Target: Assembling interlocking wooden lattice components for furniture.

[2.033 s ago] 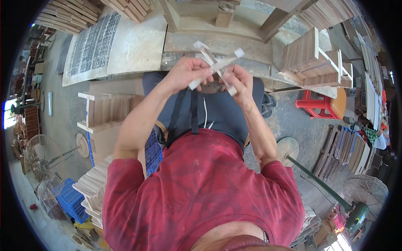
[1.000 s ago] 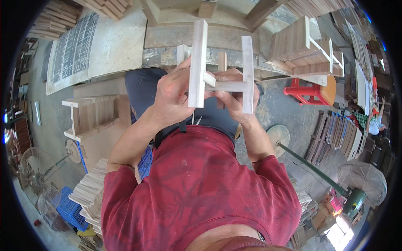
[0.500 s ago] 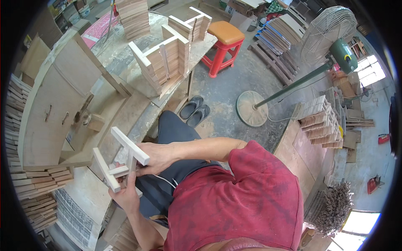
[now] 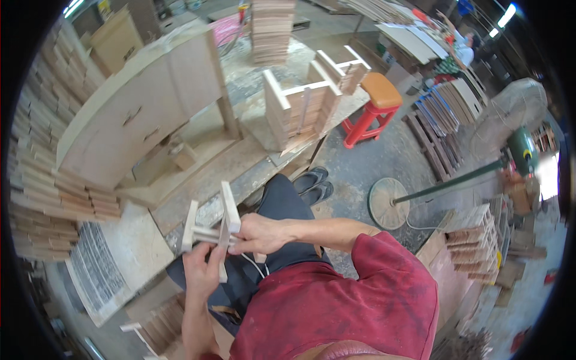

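Observation:
Above my lap I hold a small pale wooden frame (image 4: pixel 230 207), made of two bars joined by short crosspieces. My right hand (image 4: pixel 261 233) is closed round its right-hand side, fingers partly hidden behind the wood. From below, my left hand (image 4: pixel 203 267) pinches the near ends of the pieces, with its thumb up against the frame. The frame sits beside the edge of a dusty wooden workbench (image 4: pixel 237 174). Farther along that bench stand stacks of similar joined wooden frames (image 4: pixel 306 111).
A curved wooden panel (image 4: pixel 144 114) rises at the left, beside piled wood strips (image 4: pixel 45 198). Ahead to the right are a red stool (image 4: pixel 372 117) with an orange seat, a pair of sandals (image 4: pixel 312 185) and a standing fan (image 4: pixel 389 204). Another person (image 4: pixel 463 51) is far off.
My view has swung left and up, so the scene sits lower and farther right. The frame has turned in my hands, its bars now more upright. Both hands still hold it.

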Motion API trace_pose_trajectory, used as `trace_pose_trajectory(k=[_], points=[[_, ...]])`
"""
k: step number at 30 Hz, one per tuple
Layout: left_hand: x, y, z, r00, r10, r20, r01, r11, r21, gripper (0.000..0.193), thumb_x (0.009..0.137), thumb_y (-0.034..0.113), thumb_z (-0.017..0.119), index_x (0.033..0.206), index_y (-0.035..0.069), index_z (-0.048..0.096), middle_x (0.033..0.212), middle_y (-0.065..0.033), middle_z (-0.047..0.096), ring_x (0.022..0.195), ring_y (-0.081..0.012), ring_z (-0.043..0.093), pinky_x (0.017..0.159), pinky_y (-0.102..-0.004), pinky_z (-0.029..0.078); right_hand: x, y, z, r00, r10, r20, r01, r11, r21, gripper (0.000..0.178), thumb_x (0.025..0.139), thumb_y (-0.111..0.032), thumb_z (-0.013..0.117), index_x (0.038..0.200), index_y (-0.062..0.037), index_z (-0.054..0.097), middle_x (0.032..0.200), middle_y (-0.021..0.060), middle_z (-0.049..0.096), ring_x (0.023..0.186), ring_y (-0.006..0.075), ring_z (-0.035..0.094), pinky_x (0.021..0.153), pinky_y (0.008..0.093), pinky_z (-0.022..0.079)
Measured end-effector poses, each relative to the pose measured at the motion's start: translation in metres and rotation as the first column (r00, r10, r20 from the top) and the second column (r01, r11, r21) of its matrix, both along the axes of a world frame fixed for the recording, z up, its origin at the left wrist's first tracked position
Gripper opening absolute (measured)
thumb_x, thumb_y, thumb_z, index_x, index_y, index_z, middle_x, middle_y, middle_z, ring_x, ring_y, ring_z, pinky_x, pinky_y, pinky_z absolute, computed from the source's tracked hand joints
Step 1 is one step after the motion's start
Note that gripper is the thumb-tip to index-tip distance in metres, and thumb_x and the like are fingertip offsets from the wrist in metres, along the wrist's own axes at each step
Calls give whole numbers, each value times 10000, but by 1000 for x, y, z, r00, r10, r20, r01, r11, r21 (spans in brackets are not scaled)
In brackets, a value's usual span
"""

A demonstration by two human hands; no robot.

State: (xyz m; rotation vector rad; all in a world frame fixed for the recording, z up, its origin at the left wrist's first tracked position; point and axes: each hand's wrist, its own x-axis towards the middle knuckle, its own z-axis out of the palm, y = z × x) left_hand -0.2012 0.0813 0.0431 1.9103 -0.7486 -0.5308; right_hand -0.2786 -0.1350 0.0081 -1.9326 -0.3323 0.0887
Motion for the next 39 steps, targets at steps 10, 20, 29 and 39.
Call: trace_pose_trajectory(k=[10, 20, 29, 39], points=[[17, 3, 10, 994, -90, -60, 94, 993, 67, 308, 957, 267, 657, 911, -34, 703, 728, -88, 704, 672, -134, 638, 638, -296, 498, -6, 7, 10, 918, -16, -397, 145, 944, 296, 223, 936, -228, 697, 1003, -18, 729, 713, 33, 630, 648, 74, 567, 584, 283, 469], [21, 6, -6, 918, -145, -370, 95, 984, -152, 338, 983, 310, 681, 958, -25, 726, 767, -60, 708, 727, -114, 657, 681, -283, 522, 2, 10, 21, 930, 57, -363, 62, 950, 307, 251, 991, -170, 617, 1162, -13, 711, 826, -14, 650, 678, 55, 532, 592, 248, 435], [45, 2, -15, 874, -211, -437, 169, 977, -132, 344, 982, 326, 689, 949, -13, 732, 781, -67, 727, 727, -114, 677, 665, -279, 530, 12, 8, 5, 909, 65, -413, 86, 938, 336, 230, 985, -204, 638, 1093, -22, 728, 698, -47, 556, 609, 51, 497, 546, 233, 395], [75, -6, -31, 869, -230, -438, 220, 973, -72, 328, 978, 313, 703, 938, -12, 725, 747, -66, 723, 655, -107, 686, 600, -247, 544, 27, 10, -18, 864, 66, -498, 222, 840, 496, 286, 993, -258, 628, 802, -46, 615, 627, 28, 558, 529, 96, 503, 465, 246, 378]])
